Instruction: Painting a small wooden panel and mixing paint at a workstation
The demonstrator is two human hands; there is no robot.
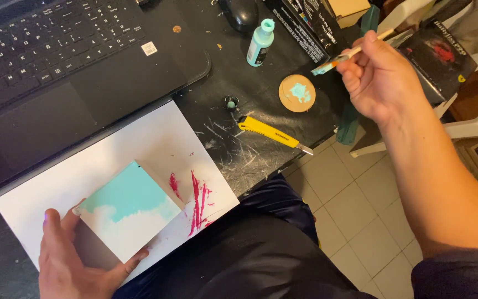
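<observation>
Small white block (131, 213), top half-painted turquoise, sits on a white sheet (139, 138) w/ red smears at the table (239, 160) edge, wedged btwn thumb and fingers (134, 260) of the left hand (76, 260). Wrist cut off by the frame bottom. Right hand (380, 75) is well apart, fingers pinched shut on a paintbrush (347, 55), turquoise tip just above a round wooden disc (297, 93) w/ paint. Handle end partly hidden behind the hand.

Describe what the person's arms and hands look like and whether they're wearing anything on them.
Both hands are bare: no gloves, rings or watch show on the left hand or the right hand. The right forearm is uncovered up to a dark blue sleeve pushed above the elbow. The left arm is out of view past the wrist.
</observation>
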